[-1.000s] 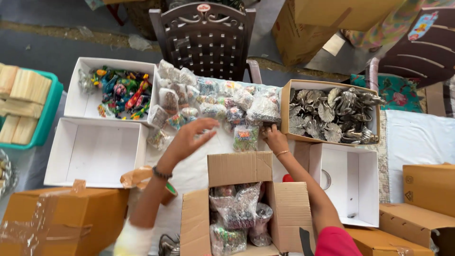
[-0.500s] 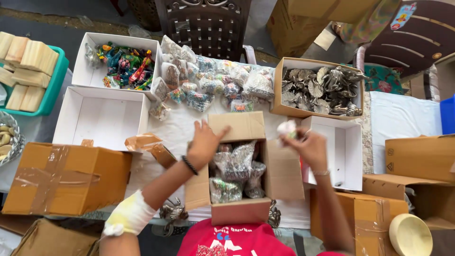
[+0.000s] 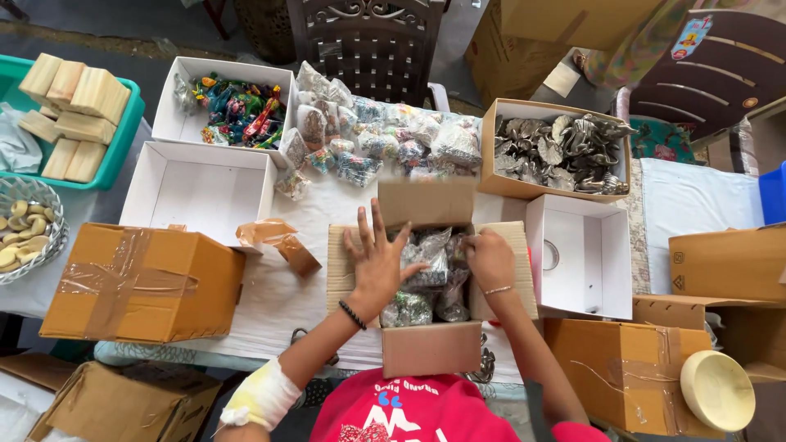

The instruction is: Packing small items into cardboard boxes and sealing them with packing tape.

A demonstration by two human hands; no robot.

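Observation:
An open cardboard box (image 3: 430, 348) sits in front of me on the white table, its four flaps spread out. It holds several clear packets of small items (image 3: 422, 282). My left hand (image 3: 377, 262) lies flat with fingers spread over the box's left flap and the packets' edge. My right hand (image 3: 490, 258) is curled down inside the box at the right, fingers closed on a clear packet. Past the box lies a heap of similar clear packets (image 3: 385, 139).
A taped brown box (image 3: 143, 282) stands at the left, an empty white box (image 3: 201, 192) behind it, another empty white box (image 3: 581, 254) at the right. A white box of colourful toys (image 3: 233, 106), a box of metal pieces (image 3: 557, 151) and a dark chair (image 3: 364, 41) lie beyond.
Both hands came down from above the box into it. The left hand now rests flat on the flap, and the right hand has lowered a packet among the others.

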